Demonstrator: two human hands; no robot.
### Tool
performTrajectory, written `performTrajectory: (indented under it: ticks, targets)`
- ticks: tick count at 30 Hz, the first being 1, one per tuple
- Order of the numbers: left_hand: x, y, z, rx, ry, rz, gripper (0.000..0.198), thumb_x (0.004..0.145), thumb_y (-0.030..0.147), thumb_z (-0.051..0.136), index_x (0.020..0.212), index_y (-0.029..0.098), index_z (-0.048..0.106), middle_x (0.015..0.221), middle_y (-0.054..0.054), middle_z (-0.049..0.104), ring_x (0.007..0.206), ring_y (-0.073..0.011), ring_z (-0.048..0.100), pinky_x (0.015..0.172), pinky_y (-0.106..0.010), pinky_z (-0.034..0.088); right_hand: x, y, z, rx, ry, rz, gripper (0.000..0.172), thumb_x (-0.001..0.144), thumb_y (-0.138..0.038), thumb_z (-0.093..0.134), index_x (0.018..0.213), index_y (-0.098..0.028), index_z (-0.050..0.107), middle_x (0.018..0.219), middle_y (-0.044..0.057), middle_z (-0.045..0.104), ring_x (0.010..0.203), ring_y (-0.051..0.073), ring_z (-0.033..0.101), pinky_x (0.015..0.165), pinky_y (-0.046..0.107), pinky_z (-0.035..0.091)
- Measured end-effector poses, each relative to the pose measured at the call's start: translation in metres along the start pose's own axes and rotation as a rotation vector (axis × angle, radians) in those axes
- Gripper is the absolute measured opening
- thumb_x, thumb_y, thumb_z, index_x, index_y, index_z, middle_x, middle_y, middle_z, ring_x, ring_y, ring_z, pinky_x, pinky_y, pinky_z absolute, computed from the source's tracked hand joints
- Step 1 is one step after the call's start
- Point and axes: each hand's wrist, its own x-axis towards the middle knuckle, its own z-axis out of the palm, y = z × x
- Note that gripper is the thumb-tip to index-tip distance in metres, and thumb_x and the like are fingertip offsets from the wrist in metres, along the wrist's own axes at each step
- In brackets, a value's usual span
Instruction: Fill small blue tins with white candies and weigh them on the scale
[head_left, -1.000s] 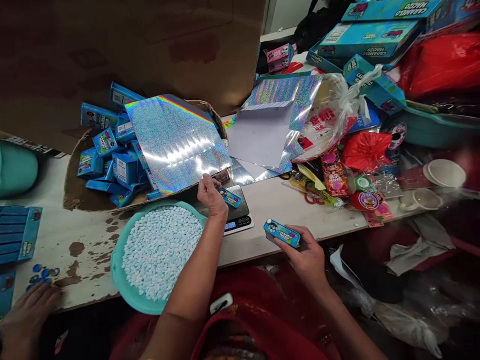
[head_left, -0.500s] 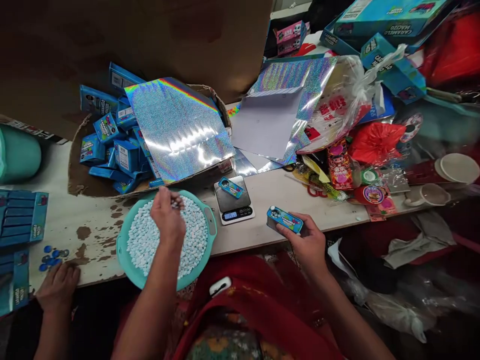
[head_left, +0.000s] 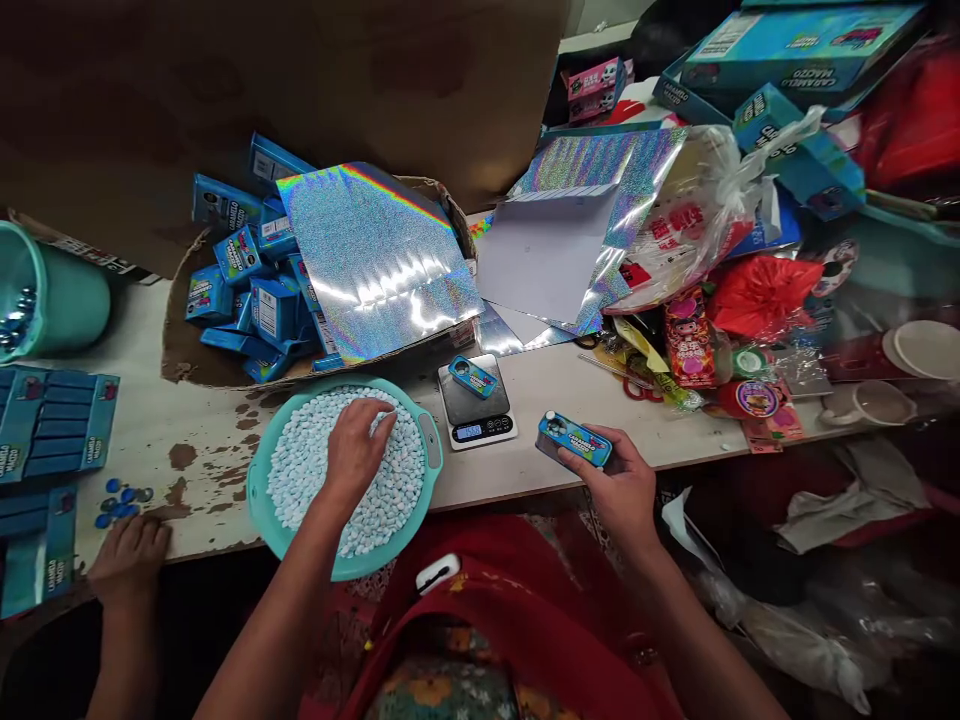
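My left hand is over the small pale-blue candies in a turquoise colander. Its fingers are bent, with a gap between thumb and forefinger; its palm is hidden. My right hand grips a blue candy tin marked "Caramelo Macizo" above the table's front edge, thumb on top. A small pale piece shows at the tin's left corner. Another flat blue tin lies on a small digital scale, whose display is lit, between the colander and my right hand.
A carton of blue boxes stands behind the colander, partly covered by a shiny holographic sheet. At left are a turquoise bucket, blue display boxes and another person's hand beside blue round pieces. Bags and wrappers crowd the right.
My left hand has turned from a curled, blurred pose to reach palm-down across the candies, fingers farther right. My right hand still holds the tin. The view has shifted slightly left.
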Motion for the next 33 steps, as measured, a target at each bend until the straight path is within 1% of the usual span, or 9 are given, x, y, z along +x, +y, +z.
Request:
performTrajectory:
  ticks: [3, 6, 10, 13, 18, 24, 26, 29, 33]
  targets:
    - [0.027, 0.022, 0.019, -0.013, -0.002, 0.162, 0.017, 0.089, 0.026, 0.05, 0.1, 0.02, 0.062, 0.105, -0.008, 0.065, 0.101, -0.0223, 0.058, 0.091, -0.036, 0.045, -0.005, 0.002, 0.002, 0.007, -0.019, -0.019, 0.041, 0.064, -0.035, 0.081, 0.098, -0.02, 0.063, 0.093, 0.003, 0.062, 0.086, 0.019, 0.059, 0.081, 0.036, 0.047]
    - [0.059, 0.043, 0.047, 0.093, -0.121, 0.369, 0.041, 0.085, 0.014, 0.051, 0.125, 0.022, 0.052, 0.133, -0.01, 0.052, 0.122, -0.0264, 0.047, 0.097, -0.041, 0.043, -0.004, 0.013, 0.005, 0.012, -0.029, -0.061, 0.039, 0.067, -0.035, 0.078, 0.1, -0.02, 0.062, 0.095, 0.003, 0.062, 0.088, 0.019, 0.059, 0.082, 0.035, 0.048]
    - [0.088, 0.053, 0.074, 0.14, -0.276, 0.39, 0.045, 0.081, 0.01, 0.052, 0.124, 0.024, 0.052, 0.127, -0.01, 0.053, 0.115, -0.0277, 0.051, 0.086, -0.04, 0.048, 0.014, 0.048, 0.011, 0.041, 0.046, -0.122, 0.043, 0.068, -0.037, 0.077, 0.102, -0.019, 0.059, 0.1, 0.005, 0.061, 0.093, 0.02, 0.06, 0.086, 0.038, 0.05]
    - [0.087, 0.049, 0.074, -0.051, -0.231, 0.355, 0.037, 0.08, 0.015, 0.056, 0.116, 0.022, 0.055, 0.112, -0.008, 0.057, 0.105, -0.0233, 0.056, 0.086, -0.036, 0.047, 0.03, 0.081, 0.015, 0.056, 0.123, -0.147, 0.043, 0.068, -0.036, 0.076, 0.102, -0.018, 0.058, 0.103, 0.007, 0.062, 0.098, 0.021, 0.06, 0.092, 0.042, 0.049]
    - [0.047, 0.05, 0.041, -0.463, -0.073, 0.17, 0.034, 0.078, 0.025, 0.065, 0.111, 0.022, 0.057, 0.108, -0.004, 0.059, 0.102, -0.0196, 0.056, 0.089, -0.032, 0.044, 0.033, 0.107, 0.01, 0.057, 0.134, -0.153, 0.049, 0.069, -0.04, 0.075, 0.108, -0.018, 0.056, 0.115, 0.011, 0.061, 0.11, 0.025, 0.058, 0.1, 0.049, 0.045]
    - [-0.007, 0.053, 0.006, -0.762, -0.092, -0.125, 0.042, 0.073, 0.03, 0.074, 0.112, 0.024, 0.06, 0.109, -0.003, 0.063, 0.101, -0.02, 0.058, 0.091, -0.032, 0.043, 0.004, 0.035, 0.02, -0.352, 0.146, -0.549, 0.08, 0.069, -0.049, 0.076, 0.134, -0.017, 0.042, 0.142, 0.017, 0.04, 0.135, 0.033, 0.035, 0.111, 0.059, 0.026]
    - [-0.02, 0.047, 0.001, -0.81, -0.076, -0.141, 0.043, 0.071, 0.027, 0.075, 0.112, 0.025, 0.063, 0.113, -0.002, 0.063, 0.107, -0.0208, 0.056, 0.097, -0.032, 0.04, -0.009, -0.003, 0.044, -0.315, -0.096, -0.638, 0.087, 0.07, -0.054, 0.073, 0.14, -0.018, 0.036, 0.142, 0.017, 0.041, 0.132, 0.033, 0.038, 0.109, 0.056, 0.032]
    - [-0.036, 0.034, -0.008, -0.997, -0.073, -0.242, 0.042, 0.07, 0.03, 0.076, 0.111, 0.026, 0.065, 0.115, -0.003, 0.062, 0.109, -0.0217, 0.055, 0.099, -0.033, 0.039, -0.026, -0.048, 0.091, -0.318, -0.477, -0.563, 0.061, 0.077, -0.047, 0.071, 0.127, -0.021, 0.049, 0.122, 0.012, 0.058, 0.111, 0.027, 0.057, 0.094, 0.044, 0.048]
    - [-0.046, 0.013, -0.028, -1.566, 0.107, -0.48, 0.049, 0.082, 0.056, 0.058, 0.116, 0.021, 0.062, 0.116, -0.008, 0.063, 0.107, -0.0235, 0.058, 0.092, -0.035, 0.046, -0.042, -0.084, 0.137, -0.275, -0.662, -0.569, 0.033, 0.078, -0.039, 0.071, 0.105, -0.022, 0.059, 0.096, 0.005, 0.064, 0.087, 0.02, 0.062, 0.075, 0.032, 0.051]
